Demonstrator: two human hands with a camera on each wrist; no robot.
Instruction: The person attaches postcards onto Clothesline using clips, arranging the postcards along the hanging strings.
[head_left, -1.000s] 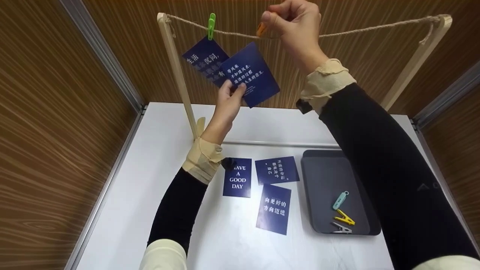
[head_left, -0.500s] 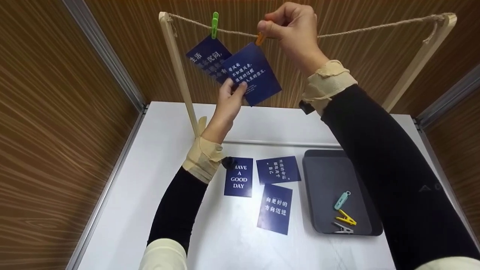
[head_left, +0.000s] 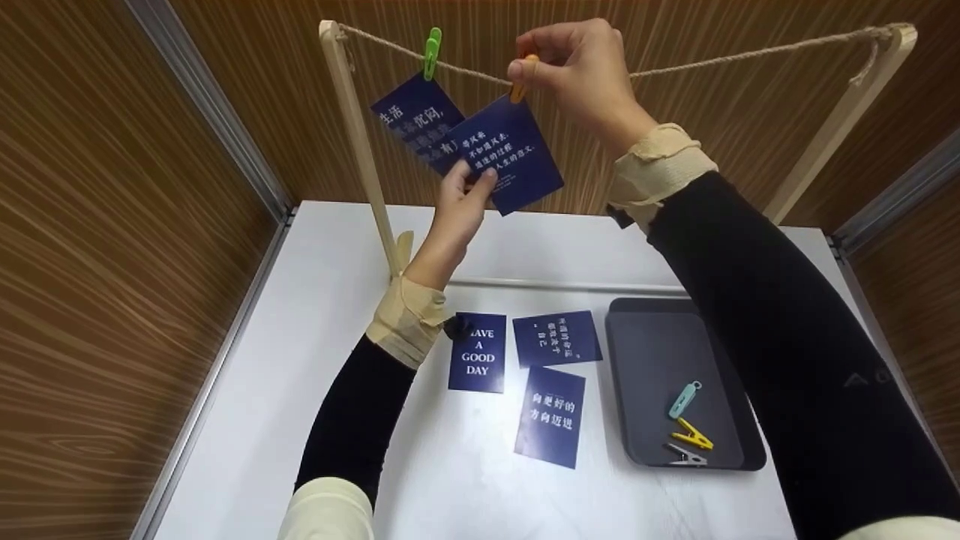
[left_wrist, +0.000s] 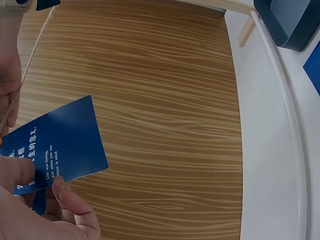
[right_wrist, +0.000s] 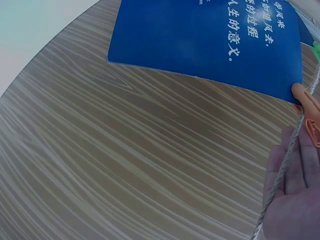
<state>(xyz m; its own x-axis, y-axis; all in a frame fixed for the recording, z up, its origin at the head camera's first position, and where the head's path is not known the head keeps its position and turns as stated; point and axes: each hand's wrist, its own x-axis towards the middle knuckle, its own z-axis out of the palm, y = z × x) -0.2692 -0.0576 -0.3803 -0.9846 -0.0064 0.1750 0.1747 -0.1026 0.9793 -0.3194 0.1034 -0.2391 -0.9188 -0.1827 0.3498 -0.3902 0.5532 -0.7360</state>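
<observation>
My left hand (head_left: 459,210) pinches the lower left edge of a dark blue card (head_left: 525,165) with white writing, thumb in front. The card is tilted, its top corner up at the rope (head_left: 472,73). My right hand (head_left: 589,75) pinches an orange clothespin (head_left: 518,91), whose tip lies over that corner at the rope, as the right wrist view also shows with the clothespin (right_wrist: 309,107) on the card (right_wrist: 205,40). Just left, a second blue card (head_left: 416,112) hangs tilted from a green clothespin (head_left: 431,56), partly behind the held card.
A wooden frame (head_left: 356,142) carries the rope. On the white table (head_left: 300,375) lie three blue cards, among them a "HAVE A GOOD DAY" card (head_left: 478,367). The grey tray (head_left: 652,345) at right holds teal (head_left: 684,400), yellow (head_left: 693,435) and grey (head_left: 687,454) clothespins. Wood-patterned walls stand around.
My right hand has come down with the orange clothespin, from the rope onto the card's top corner. The rope dips slightly there. My left hand keeps its hold on the card, nearly still.
</observation>
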